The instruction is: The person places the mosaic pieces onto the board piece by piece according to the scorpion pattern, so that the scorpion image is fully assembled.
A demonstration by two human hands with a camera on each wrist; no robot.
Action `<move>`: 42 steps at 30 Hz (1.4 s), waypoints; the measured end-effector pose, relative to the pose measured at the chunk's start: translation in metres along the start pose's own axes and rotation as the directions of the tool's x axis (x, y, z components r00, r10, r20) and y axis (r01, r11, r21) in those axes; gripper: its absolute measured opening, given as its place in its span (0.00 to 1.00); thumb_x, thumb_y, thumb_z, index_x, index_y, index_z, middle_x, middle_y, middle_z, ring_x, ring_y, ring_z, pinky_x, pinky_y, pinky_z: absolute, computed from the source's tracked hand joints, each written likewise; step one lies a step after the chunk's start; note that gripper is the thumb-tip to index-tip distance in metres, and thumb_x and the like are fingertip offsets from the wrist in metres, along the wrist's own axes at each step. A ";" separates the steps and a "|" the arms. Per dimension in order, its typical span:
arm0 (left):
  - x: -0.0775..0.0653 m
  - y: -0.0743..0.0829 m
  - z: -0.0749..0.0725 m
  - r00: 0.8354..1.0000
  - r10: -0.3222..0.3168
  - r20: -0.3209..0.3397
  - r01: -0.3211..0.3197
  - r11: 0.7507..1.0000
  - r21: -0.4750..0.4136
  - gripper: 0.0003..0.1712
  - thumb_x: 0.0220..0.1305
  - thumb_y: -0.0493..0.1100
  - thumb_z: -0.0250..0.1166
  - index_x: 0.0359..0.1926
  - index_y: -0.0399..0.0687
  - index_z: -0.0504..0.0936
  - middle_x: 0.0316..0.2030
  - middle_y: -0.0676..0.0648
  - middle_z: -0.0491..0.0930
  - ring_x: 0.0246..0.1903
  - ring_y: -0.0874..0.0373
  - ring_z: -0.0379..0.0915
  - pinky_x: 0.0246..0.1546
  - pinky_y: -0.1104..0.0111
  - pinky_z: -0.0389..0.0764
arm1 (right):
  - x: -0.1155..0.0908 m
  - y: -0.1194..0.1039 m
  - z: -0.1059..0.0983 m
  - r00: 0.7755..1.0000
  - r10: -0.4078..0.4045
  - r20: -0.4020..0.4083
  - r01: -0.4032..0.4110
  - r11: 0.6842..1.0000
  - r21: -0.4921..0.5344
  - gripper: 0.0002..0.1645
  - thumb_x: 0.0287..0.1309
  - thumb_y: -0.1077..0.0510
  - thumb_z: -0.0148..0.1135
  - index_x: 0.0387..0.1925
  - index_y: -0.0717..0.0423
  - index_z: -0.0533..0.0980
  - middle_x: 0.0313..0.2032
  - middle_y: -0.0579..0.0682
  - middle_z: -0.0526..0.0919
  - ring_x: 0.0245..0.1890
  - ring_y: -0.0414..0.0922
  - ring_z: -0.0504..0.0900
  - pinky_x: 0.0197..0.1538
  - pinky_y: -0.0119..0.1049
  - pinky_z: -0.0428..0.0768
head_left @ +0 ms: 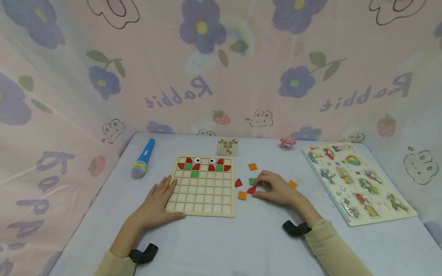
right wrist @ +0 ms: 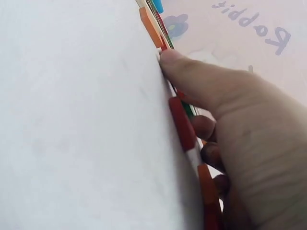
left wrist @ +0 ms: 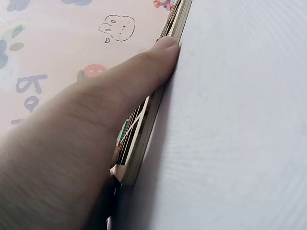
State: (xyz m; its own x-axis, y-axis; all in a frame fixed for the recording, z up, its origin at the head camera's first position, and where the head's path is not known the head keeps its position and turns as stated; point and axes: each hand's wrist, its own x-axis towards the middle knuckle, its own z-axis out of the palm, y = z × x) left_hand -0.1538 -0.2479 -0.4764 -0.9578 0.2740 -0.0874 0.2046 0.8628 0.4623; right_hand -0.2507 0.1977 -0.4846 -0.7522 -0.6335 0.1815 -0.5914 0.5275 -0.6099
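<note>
A square wooden grid board (head_left: 210,199) lies on the table, with red quarter-circle pieces, green squares and two round eye pieces in its upper rows. My left hand (head_left: 156,209) rests at the board's lower left corner. Its fingers lie straight along the left side, and the thumb (left wrist: 165,50) touches the front edge. Right of the board, my right hand (head_left: 276,188) pinches a red quarter-circle piece (head_left: 251,190) between thumb and fingertips, low over the table. A green square (head_left: 252,181) is partly covered by those fingers. Another red piece (right wrist: 182,123) lies under the hand.
Orange squares (head_left: 242,196) and a red quarter piece (head_left: 238,183) lie around the right hand. Behind the board is a small pattern card (head_left: 227,147). A toy microphone (head_left: 143,159) lies left, a pink figurine (head_left: 287,142) at the back, a picture puzzle board (head_left: 359,184) right.
</note>
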 end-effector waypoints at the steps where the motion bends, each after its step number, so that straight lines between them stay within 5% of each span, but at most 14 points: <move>1: 0.000 0.000 0.000 1.000 -0.003 0.003 0.003 1.000 0.000 0.74 0.53 0.78 0.72 0.85 0.41 0.50 0.85 0.36 0.42 0.85 0.39 0.33 0.81 0.40 0.37 | 0.000 0.000 0.001 1.000 0.010 -0.006 -0.010 1.000 -0.014 0.12 0.58 0.47 0.81 0.41 0.36 0.84 0.42 0.33 0.81 0.43 0.37 0.77 0.50 0.37 0.79; 7: -0.001 0.001 0.000 1.000 0.003 -0.001 -0.003 1.000 0.004 0.74 0.54 0.78 0.72 0.85 0.40 0.50 0.85 0.36 0.42 0.84 0.38 0.34 0.81 0.40 0.37 | -0.001 -0.001 0.002 1.000 0.027 -0.008 -0.028 0.999 -0.042 0.12 0.60 0.49 0.80 0.43 0.38 0.84 0.44 0.34 0.81 0.44 0.38 0.77 0.51 0.40 0.79; 14: -0.002 0.002 -0.003 1.000 0.003 -0.009 -0.003 1.000 0.014 0.73 0.54 0.77 0.72 0.85 0.39 0.51 0.85 0.35 0.43 0.84 0.37 0.35 0.81 0.38 0.39 | -0.002 0.001 0.001 0.998 -0.063 -0.009 0.064 0.998 0.010 0.12 0.68 0.58 0.71 0.51 0.42 0.87 0.46 0.38 0.82 0.43 0.38 0.77 0.47 0.38 0.78; 20: -0.002 0.002 -0.004 1.000 0.002 -0.005 -0.002 1.000 0.008 0.73 0.54 0.77 0.72 0.85 0.39 0.51 0.85 0.35 0.42 0.84 0.37 0.35 0.81 0.38 0.39 | 0.000 -0.005 0.004 0.999 0.033 -0.016 -0.034 0.999 -0.041 0.15 0.59 0.45 0.80 0.44 0.38 0.83 0.46 0.35 0.81 0.46 0.38 0.76 0.52 0.40 0.78; 30: -0.001 0.002 -0.003 1.000 0.009 -0.007 -0.009 1.000 0.003 0.73 0.54 0.77 0.72 0.85 0.40 0.51 0.85 0.35 0.42 0.84 0.37 0.34 0.81 0.38 0.39 | -0.001 -0.010 0.000 0.998 0.063 0.009 -0.062 0.997 -0.050 0.10 0.67 0.53 0.74 0.47 0.44 0.83 0.48 0.39 0.82 0.48 0.40 0.79 0.55 0.44 0.82; 36: 0.000 0.002 0.000 1.000 0.018 -0.003 -0.018 1.000 -0.005 0.73 0.54 0.78 0.71 0.85 0.40 0.50 0.85 0.35 0.42 0.84 0.37 0.34 0.81 0.38 0.39 | 0.002 -0.015 -0.009 0.998 0.053 -0.022 -0.053 0.998 -0.024 0.12 0.68 0.55 0.72 0.50 0.51 0.83 0.45 0.42 0.83 0.43 0.41 0.77 0.48 0.38 0.81; 42: -0.001 -0.001 0.000 1.000 0.009 -0.008 -0.009 1.000 0.013 0.73 0.54 0.78 0.72 0.85 0.40 0.50 0.85 0.35 0.42 0.84 0.38 0.34 0.81 0.39 0.39 | 0.029 -0.041 -0.003 0.997 0.081 -0.004 -0.081 0.997 -0.006 0.12 0.70 0.55 0.71 0.51 0.52 0.83 0.38 0.42 0.78 0.37 0.43 0.74 0.40 0.34 0.75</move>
State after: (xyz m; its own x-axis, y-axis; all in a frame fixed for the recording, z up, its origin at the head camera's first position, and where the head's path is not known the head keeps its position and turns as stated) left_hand -0.1528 -0.2489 -0.4770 -0.9574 0.2786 -0.0759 0.2161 0.8656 0.4517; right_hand -0.2492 0.1590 -0.4522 -0.7987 -0.5865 0.1344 -0.5304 0.5807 -0.6177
